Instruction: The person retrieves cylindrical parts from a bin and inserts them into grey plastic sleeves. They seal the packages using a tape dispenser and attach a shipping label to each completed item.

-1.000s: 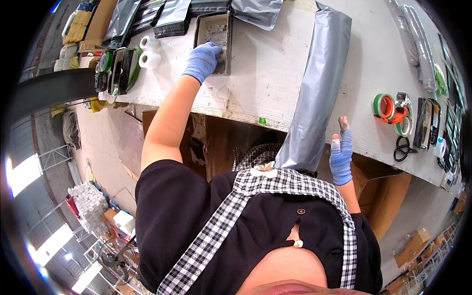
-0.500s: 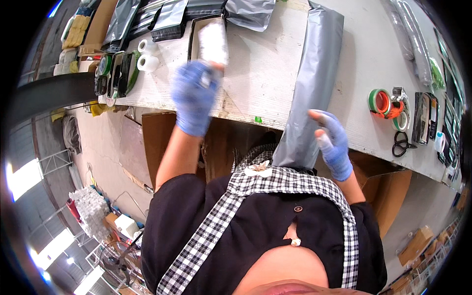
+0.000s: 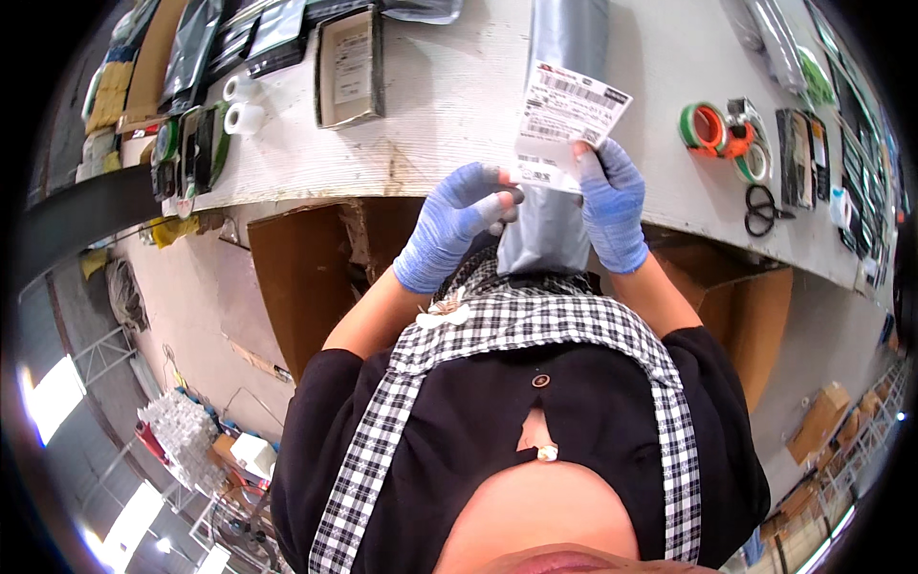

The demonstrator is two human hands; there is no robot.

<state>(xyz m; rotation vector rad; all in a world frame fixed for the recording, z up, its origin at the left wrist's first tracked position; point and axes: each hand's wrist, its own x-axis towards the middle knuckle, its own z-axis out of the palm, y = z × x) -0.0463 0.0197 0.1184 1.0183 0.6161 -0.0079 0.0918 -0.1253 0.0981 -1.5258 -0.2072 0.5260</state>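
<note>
A white shipping label (image 3: 572, 107), printed with black barcodes and text, is held up over a long grey plastic mailing bag (image 3: 543, 237). My right hand (image 3: 613, 206), in a blue knitted glove, pinches the label's lower right side between thumb and fingers. At the label's lower left corner, my left hand (image 3: 457, 228) has its gloved fingers curled, thumb and forefinger closed at the edge. Behind the label, the bag runs away over the table, its near end hanging over the edge toward my apron. The label hides part of the bag.
An open shallow box (image 3: 349, 67) with printed labels sits at the back left, beside small white rolls (image 3: 245, 119). To the right lie tape rolls (image 3: 706, 128), a tape dispenser (image 3: 742, 134) and black scissors (image 3: 762, 210). Cardboard boxes (image 3: 306, 263) stand below the table edge.
My left hand has come from the label box toward the middle with a label. My right hand, open before, now grips that label over the bag. The view has shifted somewhat.
</note>
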